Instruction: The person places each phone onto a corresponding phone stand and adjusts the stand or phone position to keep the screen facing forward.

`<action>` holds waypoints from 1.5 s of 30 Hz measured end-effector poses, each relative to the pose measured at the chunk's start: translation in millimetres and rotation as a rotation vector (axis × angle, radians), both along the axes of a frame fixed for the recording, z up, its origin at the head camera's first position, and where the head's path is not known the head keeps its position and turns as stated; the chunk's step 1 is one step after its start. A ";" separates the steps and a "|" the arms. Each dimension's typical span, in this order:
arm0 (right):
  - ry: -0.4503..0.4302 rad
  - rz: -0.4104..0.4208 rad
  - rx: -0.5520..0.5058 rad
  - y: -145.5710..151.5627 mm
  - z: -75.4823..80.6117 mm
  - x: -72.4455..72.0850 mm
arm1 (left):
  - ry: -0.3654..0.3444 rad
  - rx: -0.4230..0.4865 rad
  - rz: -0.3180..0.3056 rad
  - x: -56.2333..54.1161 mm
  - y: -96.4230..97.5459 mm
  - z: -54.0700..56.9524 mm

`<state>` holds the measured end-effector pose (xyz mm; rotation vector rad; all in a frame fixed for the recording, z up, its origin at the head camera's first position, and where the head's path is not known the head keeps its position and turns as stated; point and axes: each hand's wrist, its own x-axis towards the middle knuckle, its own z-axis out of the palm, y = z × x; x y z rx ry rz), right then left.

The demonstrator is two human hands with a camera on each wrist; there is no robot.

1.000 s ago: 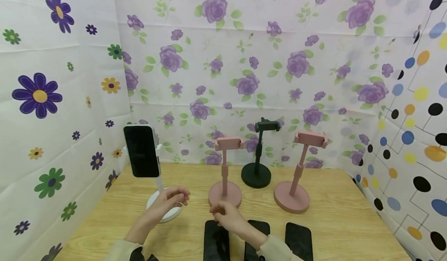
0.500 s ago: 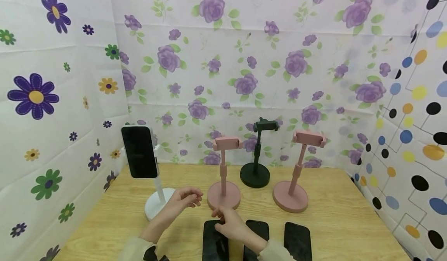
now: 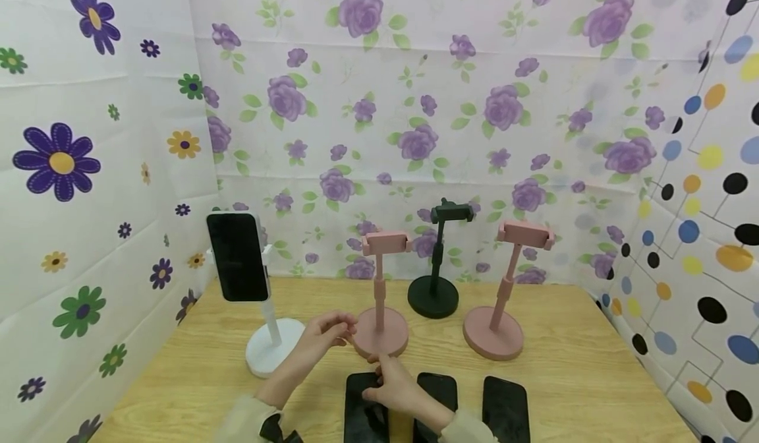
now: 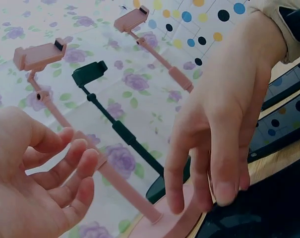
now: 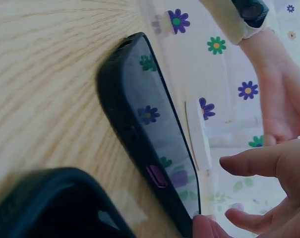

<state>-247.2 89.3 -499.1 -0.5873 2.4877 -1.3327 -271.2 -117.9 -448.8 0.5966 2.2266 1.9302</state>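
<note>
My left hand hovers at the front left of the nearer pink phone stand's base; its fingers are loosely bent, with nothing between them. Over the leftmost black phone, my right hand hangs with fingers pointing down in the left wrist view and holds nothing. That phone lies flat, its dark case edge showing from the right wrist. On the left, a white phone stand carries an upright phone in its clamp. The pink stand's clamp holds no phone.
A dark green phone stand stands at the back. Another pink phone stand is to the right. Two more black phones, a middle one and a right one, lie on the wooden table. Patterned cloth walls enclose three sides.
My left hand has moved right, away from the white stand toward the pink stand's base. The right hand has shifted slightly right and down. Stands and phones have stayed in place.
</note>
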 end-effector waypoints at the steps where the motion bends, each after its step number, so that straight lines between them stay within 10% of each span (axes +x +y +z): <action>1: -0.006 -0.008 0.001 0.1 -1.1 -0.3 | 0.010 0.011 0.005 -0.6 2.3 1.0; 22: 0.031 -0.079 0.070 -0.5 -12.1 -4.3 | 0.187 0.232 0.239 -10.1 34.4 39.4; 45: -0.036 -0.079 0.142 5.5 -19.3 -8.4 | 0.412 0.295 0.282 -17.5 52.6 86.3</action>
